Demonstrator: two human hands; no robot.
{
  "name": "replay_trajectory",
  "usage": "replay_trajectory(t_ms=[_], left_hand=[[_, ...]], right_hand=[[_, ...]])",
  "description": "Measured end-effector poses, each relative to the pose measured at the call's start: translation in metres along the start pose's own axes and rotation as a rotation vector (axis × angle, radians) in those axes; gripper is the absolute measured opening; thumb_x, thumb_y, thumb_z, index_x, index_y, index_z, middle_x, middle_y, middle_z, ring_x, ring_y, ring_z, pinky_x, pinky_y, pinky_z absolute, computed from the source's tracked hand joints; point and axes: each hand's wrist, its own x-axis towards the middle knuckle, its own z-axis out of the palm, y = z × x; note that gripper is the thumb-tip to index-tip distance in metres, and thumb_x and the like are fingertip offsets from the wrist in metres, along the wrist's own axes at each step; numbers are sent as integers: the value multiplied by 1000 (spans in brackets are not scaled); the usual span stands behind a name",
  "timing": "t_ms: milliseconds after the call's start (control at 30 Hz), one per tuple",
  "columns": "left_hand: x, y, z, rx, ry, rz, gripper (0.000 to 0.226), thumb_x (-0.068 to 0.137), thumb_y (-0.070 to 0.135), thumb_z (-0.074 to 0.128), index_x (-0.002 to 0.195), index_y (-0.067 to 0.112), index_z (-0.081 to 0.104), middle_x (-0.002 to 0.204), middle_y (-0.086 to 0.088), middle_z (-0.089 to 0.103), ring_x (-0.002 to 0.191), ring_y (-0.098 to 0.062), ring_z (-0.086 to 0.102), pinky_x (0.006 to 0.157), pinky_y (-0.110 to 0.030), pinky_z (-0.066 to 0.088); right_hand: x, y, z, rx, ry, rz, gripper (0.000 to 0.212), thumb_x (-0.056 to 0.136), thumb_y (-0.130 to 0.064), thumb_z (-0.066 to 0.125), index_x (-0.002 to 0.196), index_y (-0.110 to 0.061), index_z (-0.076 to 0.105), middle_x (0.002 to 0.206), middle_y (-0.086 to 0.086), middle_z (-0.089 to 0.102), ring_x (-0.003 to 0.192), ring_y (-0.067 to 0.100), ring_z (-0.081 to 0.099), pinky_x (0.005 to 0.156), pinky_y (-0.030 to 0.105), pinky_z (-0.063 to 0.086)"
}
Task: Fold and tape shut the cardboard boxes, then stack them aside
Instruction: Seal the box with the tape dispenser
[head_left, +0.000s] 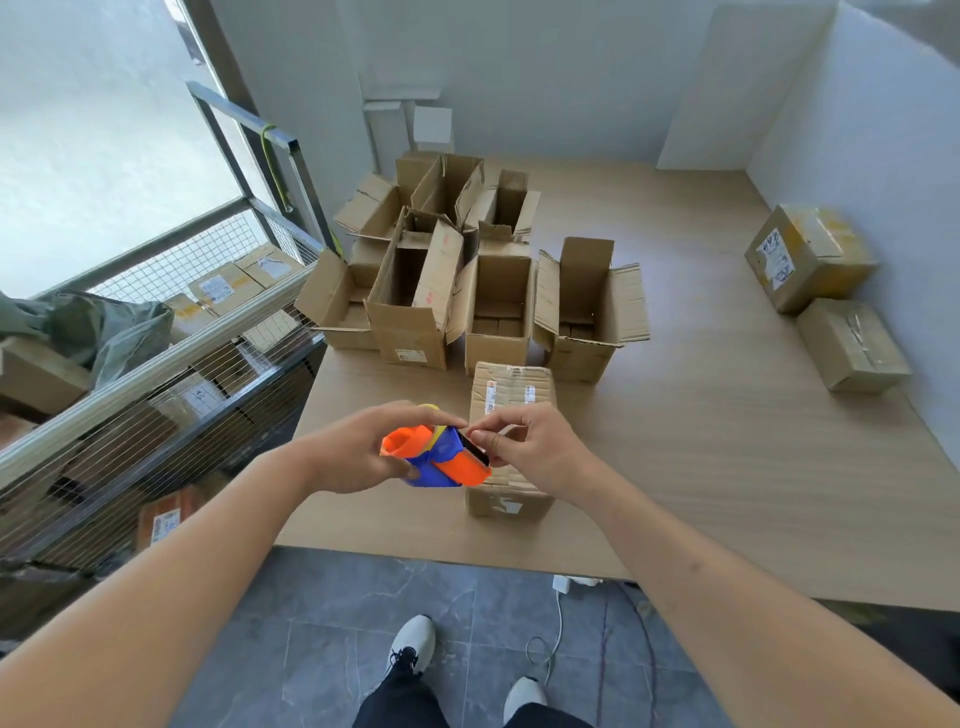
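Closed box: flaps folded down, lies on table (727, 467) near front edge, right under your hands; labels on top (511, 387)
Tape dispenser: orange/blue w/ yellow bit, held above the closed box, black toothed blade facing your R hand (441, 457)
L hand: wrapped round the dispenser body, thumb underneath, fingers over top (358, 452)
R hand: thumb + forefinger pinched together at the blade end of dispenser, seems to be on the tape end but tape itself too thin to see (530, 447)
Open boxes: cluster of several, flaps up, upright, just behind the closed box toward back-left of table (493, 306)
Sealed boxes: two, side by side at table's R edge by the wall, well apart from the cluster (810, 260)
Cage cart: wire mesh, L of table, holds more parcels + a grey-green bag (171, 364)
Floor: grey tile, your white shoes below, white cable near table edge (311, 649)
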Motion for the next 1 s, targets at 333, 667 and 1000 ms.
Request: replay_trajectory(t_ms=[333, 667, 1000], left_hand=[[7, 21, 12, 22, -52, -10, 69, 105, 22, 56, 146, 69, 26, 130, 8, 53, 116, -16, 53, 104, -46, 45], [9, 14, 17, 194, -243, -91, 62, 110, 32, 40, 142, 78, 13, 126, 5, 49, 109, -17, 50, 102, -45, 43], [10, 23, 30, 192, -192, -2, 48, 108, 46, 37, 143, 74, 19, 122, 15, 62, 96, -15, 58, 88, -38, 48]], right_hand=[[-9, 1, -8, 78, 307, 65, 7, 91, -8, 75, 89, -11, 81, 81, 13, 75, 74, 30, 73, 66, 43, 65], [-44, 35, 13, 203, 444, 273, 10, 89, -12, 79, 79, -13, 81, 70, 6, 74, 53, 19, 62, 60, 40, 62], [-53, 32, 5, 336, 423, 284, 8, 90, -10, 78, 87, -2, 78, 71, 12, 71, 55, 20, 63, 54, 31, 57]])
